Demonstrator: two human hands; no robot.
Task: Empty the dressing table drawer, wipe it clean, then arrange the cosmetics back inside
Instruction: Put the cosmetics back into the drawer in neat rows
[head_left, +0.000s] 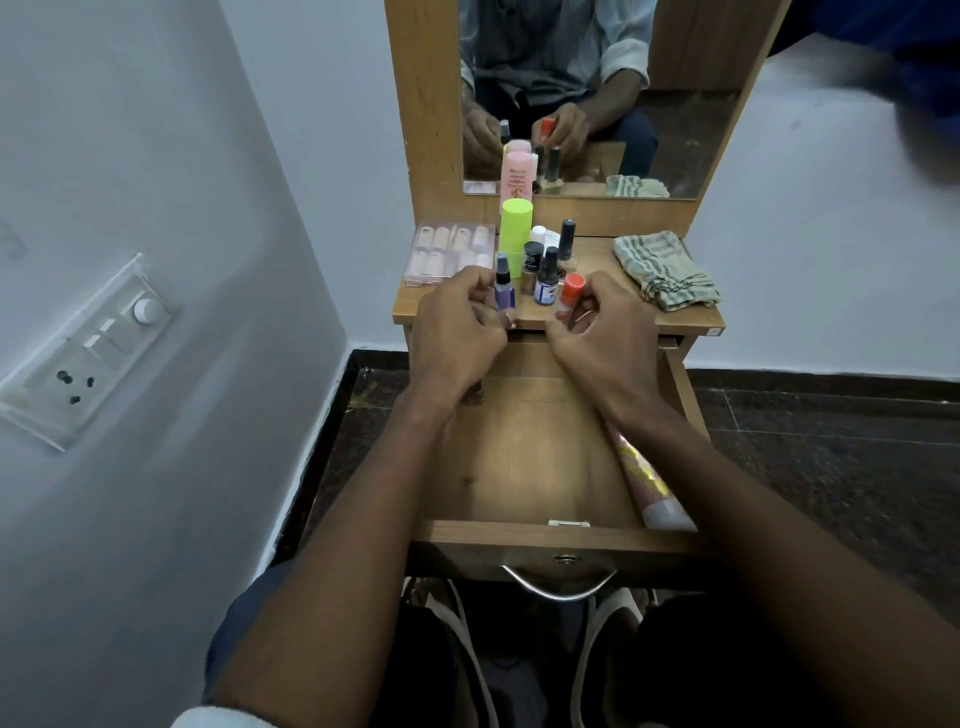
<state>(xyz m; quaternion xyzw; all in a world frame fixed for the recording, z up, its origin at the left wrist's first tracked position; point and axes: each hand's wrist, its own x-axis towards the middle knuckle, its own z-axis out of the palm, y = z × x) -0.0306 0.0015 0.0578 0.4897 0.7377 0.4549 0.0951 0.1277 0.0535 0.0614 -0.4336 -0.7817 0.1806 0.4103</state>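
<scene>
The wooden drawer (540, 540) is pulled out below me, with a pink and gold tube (649, 483) lying along its right wall. On the dressing table top (597, 260) stand several cosmetics. My left hand (457, 332) is closed around a small purple spray bottle (504, 288) at the front edge. My right hand (597, 332) grips a bottle with an orange-red cap (570, 293) beside it. A dark-capped blue bottle (546, 278) stands between the two. A small brown item (474, 397) shows under my left wrist, inside the drawer.
A lime green bottle (515, 234), a pink bottle (517, 176), dark nail polish bottles (567, 239) and a clear box of false nails (451, 253) stand further back. A folded checked cloth (662, 270) lies at the right. A mirror (597, 93) rises behind. A switch panel (88, 348) is on the left wall.
</scene>
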